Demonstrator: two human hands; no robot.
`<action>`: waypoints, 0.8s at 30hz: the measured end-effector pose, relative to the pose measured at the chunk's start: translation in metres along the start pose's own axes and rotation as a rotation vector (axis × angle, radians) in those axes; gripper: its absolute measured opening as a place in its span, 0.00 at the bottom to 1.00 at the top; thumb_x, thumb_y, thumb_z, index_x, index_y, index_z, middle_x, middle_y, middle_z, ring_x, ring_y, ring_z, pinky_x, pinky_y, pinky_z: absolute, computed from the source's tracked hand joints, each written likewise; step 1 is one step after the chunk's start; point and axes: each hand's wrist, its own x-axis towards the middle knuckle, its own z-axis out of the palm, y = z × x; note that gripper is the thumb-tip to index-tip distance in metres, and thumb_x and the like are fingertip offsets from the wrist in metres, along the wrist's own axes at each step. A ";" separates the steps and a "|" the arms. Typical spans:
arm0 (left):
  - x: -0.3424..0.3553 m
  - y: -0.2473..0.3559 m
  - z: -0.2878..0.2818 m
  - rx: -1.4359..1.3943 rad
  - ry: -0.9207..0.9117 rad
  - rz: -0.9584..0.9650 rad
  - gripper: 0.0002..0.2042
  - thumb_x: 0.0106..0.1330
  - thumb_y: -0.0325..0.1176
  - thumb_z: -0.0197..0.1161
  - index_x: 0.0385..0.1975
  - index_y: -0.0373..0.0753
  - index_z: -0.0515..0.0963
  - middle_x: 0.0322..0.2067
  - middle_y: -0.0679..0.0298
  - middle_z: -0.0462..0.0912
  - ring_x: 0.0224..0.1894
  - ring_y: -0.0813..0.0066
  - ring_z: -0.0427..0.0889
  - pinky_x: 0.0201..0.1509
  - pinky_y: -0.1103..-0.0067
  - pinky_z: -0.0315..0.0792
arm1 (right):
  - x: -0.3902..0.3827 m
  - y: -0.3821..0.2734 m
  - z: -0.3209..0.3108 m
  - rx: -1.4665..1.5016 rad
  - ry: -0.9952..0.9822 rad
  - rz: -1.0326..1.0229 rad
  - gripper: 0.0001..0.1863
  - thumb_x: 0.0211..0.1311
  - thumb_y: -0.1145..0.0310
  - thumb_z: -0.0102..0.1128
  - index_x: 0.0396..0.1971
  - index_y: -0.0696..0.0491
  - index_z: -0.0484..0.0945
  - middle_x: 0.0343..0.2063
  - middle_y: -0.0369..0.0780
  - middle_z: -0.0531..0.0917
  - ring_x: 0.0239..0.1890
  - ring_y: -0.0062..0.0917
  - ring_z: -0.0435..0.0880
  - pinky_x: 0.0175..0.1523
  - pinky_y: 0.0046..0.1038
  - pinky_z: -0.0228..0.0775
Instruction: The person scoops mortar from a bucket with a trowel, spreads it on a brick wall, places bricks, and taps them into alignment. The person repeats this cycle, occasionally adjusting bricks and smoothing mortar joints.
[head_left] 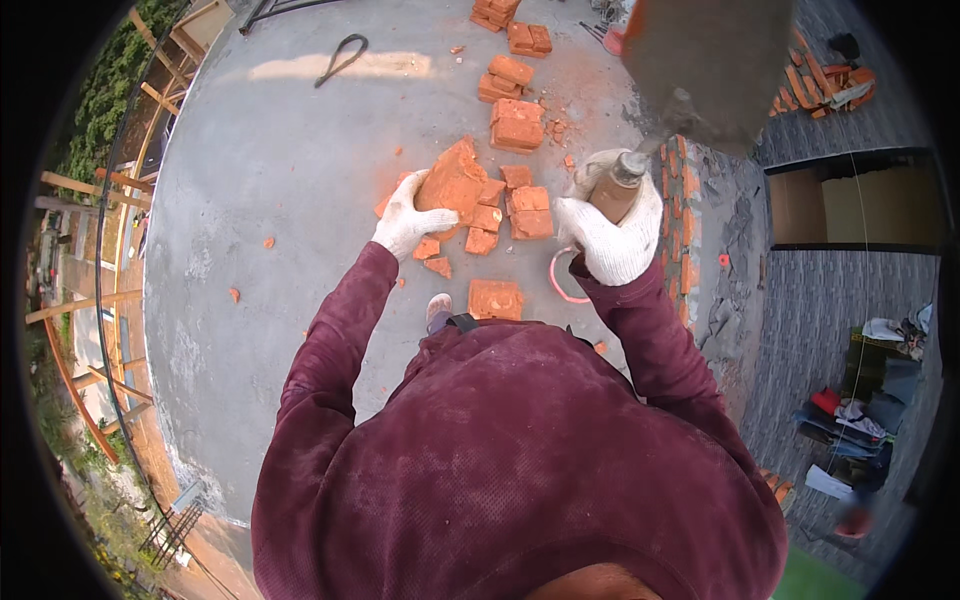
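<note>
In a white knitted glove, my left hand [405,218] grips an orange brick [456,180] by its left side. The brick has a rough, broken-looking upper edge and is held above the floor. My right hand [618,222], gloved too, is wrapped round the wooden handle of a trowel [715,75]. Its broad grey blade points up and away, large in the view. Below the two hands, small stacked bricks [530,212] and broken brick pieces [481,241] lie on the grey floor. Another brick [495,299] rests close to my feet.
More brick stacks [516,125] run away from me in a line. A low brick wall [688,230] stands to the right, with mortar beside it. A dark cord loop [341,60] lies far left. At the left, the concrete floor [200,300] ends at an edge beside wooden framing.
</note>
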 end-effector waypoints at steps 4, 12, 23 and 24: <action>0.007 -0.009 0.004 0.015 -0.042 0.050 0.50 0.50 0.40 0.82 0.71 0.29 0.62 0.64 0.49 0.73 0.65 0.63 0.75 0.67 0.69 0.73 | -0.021 0.049 0.022 -0.044 -0.079 -0.080 0.11 0.55 0.74 0.63 0.38 0.57 0.75 0.32 0.45 0.82 0.31 0.37 0.85 0.40 0.35 0.78; 0.012 -0.033 -0.002 0.087 0.008 0.001 0.52 0.47 0.41 0.84 0.72 0.30 0.62 0.64 0.49 0.74 0.65 0.61 0.76 0.69 0.68 0.72 | -0.004 0.000 0.013 0.031 -0.022 0.015 0.14 0.52 0.73 0.68 0.39 0.58 0.76 0.32 0.43 0.83 0.35 0.32 0.86 0.40 0.32 0.78; 0.010 -0.048 -0.004 -0.027 -0.011 0.042 0.51 0.46 0.38 0.83 0.72 0.31 0.62 0.63 0.52 0.74 0.64 0.63 0.76 0.67 0.69 0.73 | -0.014 0.021 0.015 -0.012 -0.166 0.065 0.13 0.50 0.73 0.67 0.35 0.58 0.76 0.28 0.41 0.82 0.26 0.25 0.80 0.35 0.29 0.75; 0.009 -0.047 -0.004 -0.055 -0.012 0.041 0.51 0.46 0.38 0.83 0.72 0.31 0.62 0.63 0.52 0.74 0.65 0.63 0.75 0.67 0.69 0.73 | -0.011 0.003 0.015 0.150 -0.058 0.026 0.11 0.52 0.76 0.67 0.36 0.58 0.76 0.29 0.40 0.82 0.25 0.23 0.80 0.33 0.27 0.75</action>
